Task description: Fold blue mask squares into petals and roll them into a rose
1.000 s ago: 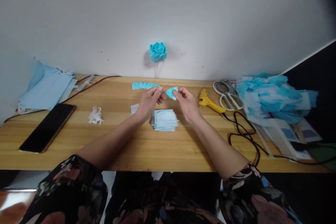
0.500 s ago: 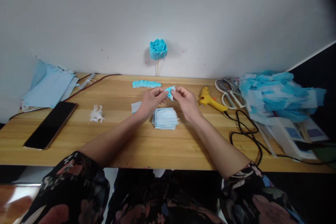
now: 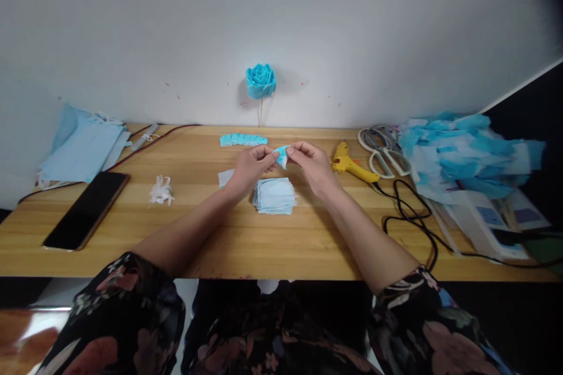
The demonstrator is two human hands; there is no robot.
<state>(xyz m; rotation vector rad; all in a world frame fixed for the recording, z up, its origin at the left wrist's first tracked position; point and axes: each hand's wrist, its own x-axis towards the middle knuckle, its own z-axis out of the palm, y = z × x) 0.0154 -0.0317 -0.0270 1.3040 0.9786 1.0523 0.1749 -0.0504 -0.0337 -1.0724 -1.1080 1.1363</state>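
Observation:
My left hand (image 3: 248,167) and my right hand (image 3: 311,165) meet above the wooden table (image 3: 264,240), and both pinch one small folded blue piece (image 3: 281,155) between their fingertips. Right under the hands lies a stack of light blue squares (image 3: 274,195). A single pale square (image 3: 226,178) pokes out to the left of my left hand. Behind the hands, a row of folded blue pieces (image 3: 243,139) lies near the wall. A finished blue rose on a thin stick (image 3: 260,82) stands against the wall.
A yellow glue gun (image 3: 348,165) with a black cord (image 3: 411,222) lies right of my right hand, scissors (image 3: 382,152) behind it. Blue scraps (image 3: 466,152) and papers pile at the right. At the left are a phone (image 3: 87,210), face masks (image 3: 81,149) and white ear-loop scraps (image 3: 160,192).
My hands have drawn closer together, and the blue piece is folded smaller between the fingertips. The view has shifted slightly.

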